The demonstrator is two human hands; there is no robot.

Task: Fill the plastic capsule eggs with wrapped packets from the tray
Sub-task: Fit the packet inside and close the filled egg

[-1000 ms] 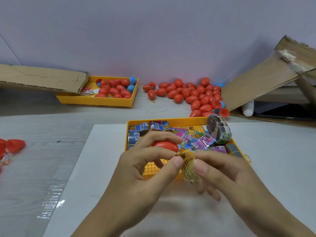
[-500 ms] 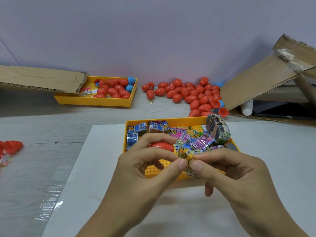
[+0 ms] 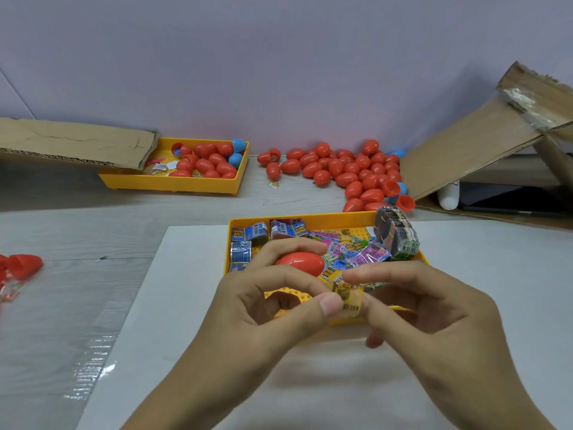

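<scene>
From the head view, the left hand (image 3: 263, 308) curls its fingers around a red capsule egg (image 3: 302, 263) while its thumb meets the right hand (image 3: 434, 308), whose thumb and forefinger pinch a small yellow wrapped packet (image 3: 348, 297). Both hover over the near yellow tray (image 3: 310, 219) of packets on the worktop (image 3: 77, 305). More red eggs (image 3: 347, 170) lie piled by the wall.
</scene>
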